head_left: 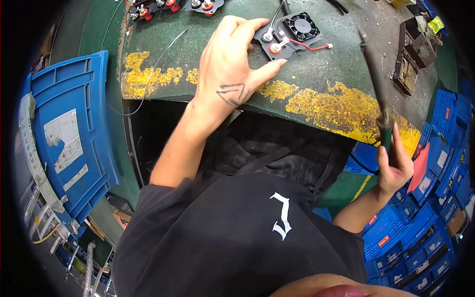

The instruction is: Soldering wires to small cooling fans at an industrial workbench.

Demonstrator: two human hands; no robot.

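My left hand [230, 64] rests at the left end of a black mounting plate [292, 45], thumb along its near edge and index finger along its far edge, steadying it. The plate carries a small black fan [301, 26], a terminal with a red ring [275, 48], another metal terminal with a dark cable [267, 35], and a red lead ending in a white connector [330, 46]. Off to the right, my right hand [396, 166] is closed round the green handle of a soldering iron [377, 84]. Its tip points away from me, over the bench, apart from the plate.
Similar plates [204, 6] lie at the far left of the green bench [341, 64] with its worn yellow edge. A thin grey wire [157, 64] curves over the left edge. Metal soldering trays [408, 69] stand far right. Blue crates [420, 213] fill the right; a blue bin [74, 133] stands left.
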